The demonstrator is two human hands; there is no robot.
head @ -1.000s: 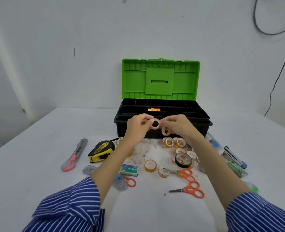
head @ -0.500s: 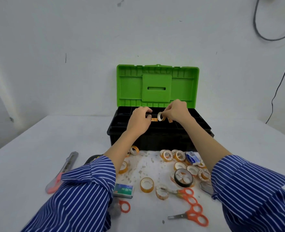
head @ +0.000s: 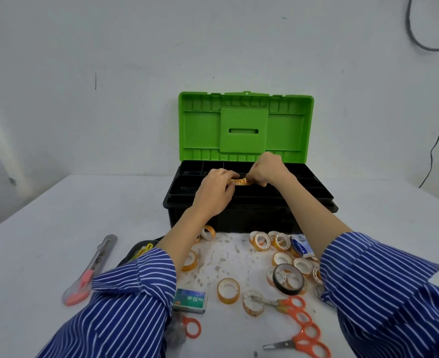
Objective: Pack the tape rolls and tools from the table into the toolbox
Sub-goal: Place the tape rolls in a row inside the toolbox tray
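**Both hands at the toolbox tray, tape rolls in the fingers**

The toolbox stands at the far middle of the table, its green lid raised upright behind the black divided tray.

Left hand: positioned over the middle of the tray, fingers curled, pinching the left end of a short row of orange tape rolls. Right hand: positioned just beside it, fingers curled round the right end of the same row. Whether the rolls rest in a compartment or hang just above it cannot be told.

Items on the table, in front of the toolbox:
- Loose small tape rolls in a cluster near the front wall of the box, more of them partly hidden by the right sleeve.
- One black tape roll lying on top of several small rolls.
- One single roll lying flat, apart from the cluster.
- Two orange-handled scissors at the near right, the upper pair resting on a roll.
- A box of staples just beside the left sleeve.
- A utility knife at the far left.
- A yellow-and-black tape measure, largely hidden behind the left forearm.
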